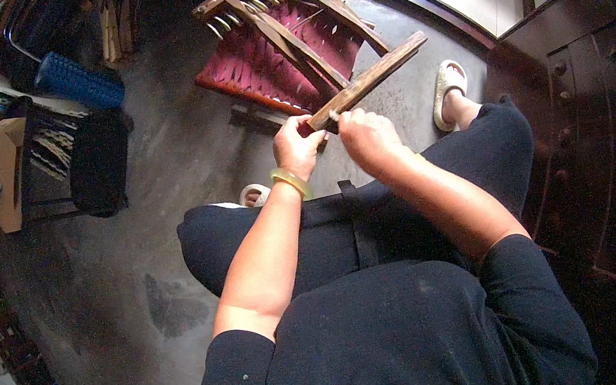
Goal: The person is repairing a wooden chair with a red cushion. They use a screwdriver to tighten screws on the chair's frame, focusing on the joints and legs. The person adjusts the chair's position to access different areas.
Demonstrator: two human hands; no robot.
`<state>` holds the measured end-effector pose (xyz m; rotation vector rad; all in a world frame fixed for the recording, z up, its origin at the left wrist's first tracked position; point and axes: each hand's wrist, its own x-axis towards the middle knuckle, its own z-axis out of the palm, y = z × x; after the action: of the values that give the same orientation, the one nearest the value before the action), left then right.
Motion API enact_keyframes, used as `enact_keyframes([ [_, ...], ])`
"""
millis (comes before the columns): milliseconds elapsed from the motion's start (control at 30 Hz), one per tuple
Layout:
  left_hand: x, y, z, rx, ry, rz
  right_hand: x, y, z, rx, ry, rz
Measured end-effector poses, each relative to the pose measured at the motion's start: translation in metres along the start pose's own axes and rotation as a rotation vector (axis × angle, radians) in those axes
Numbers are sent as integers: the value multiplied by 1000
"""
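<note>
A: Wooden bar [367, 82], near end — that's what both yr hands are on, just above yr knees. Left hand [298, 146] is closed round the tip, green bangle [290, 182] on that wrist. Right hand [368, 137] is curled tight just beside it, fingers pinched under the bar; can't tell if it's holding smth small.

B: So how do I do this bit well?

A: My view: keep the left grip firm so the bar doesn't twist, work w/ the right close to the tip, short moves. Elbows in, bar low over yr lap.

B: And the rest of the frame?

A: Bar runs up and right, away from you, and looks joined to the wooden frame [288, 18], which lies tilted on the concrete floor [180, 148] w/ dark red strapping [256, 68] woven across it. Watch it doesn't tip; yr sandalled foot [449, 89] is near its right side. Farther left: black crate [80, 152], blue roller [77, 80], well apart from you.
</note>
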<state>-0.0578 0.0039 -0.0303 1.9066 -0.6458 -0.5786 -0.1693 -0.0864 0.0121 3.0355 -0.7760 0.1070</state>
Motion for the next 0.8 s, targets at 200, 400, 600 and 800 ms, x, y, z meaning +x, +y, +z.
enact_keyframes([
  [200,2,-8,1,-63,-9,2,5,7,-4,11,-32,25],
  [400,2,-6,1,-84,-7,-20,-1,-12,-11,-25,-62,-35],
  [600,1,1,-2,-26,-9,-30,1,-10,0,-41,4,0],
  [800,2,-7,2,-73,-4,-29,5,9,1,-144,34,23],
])
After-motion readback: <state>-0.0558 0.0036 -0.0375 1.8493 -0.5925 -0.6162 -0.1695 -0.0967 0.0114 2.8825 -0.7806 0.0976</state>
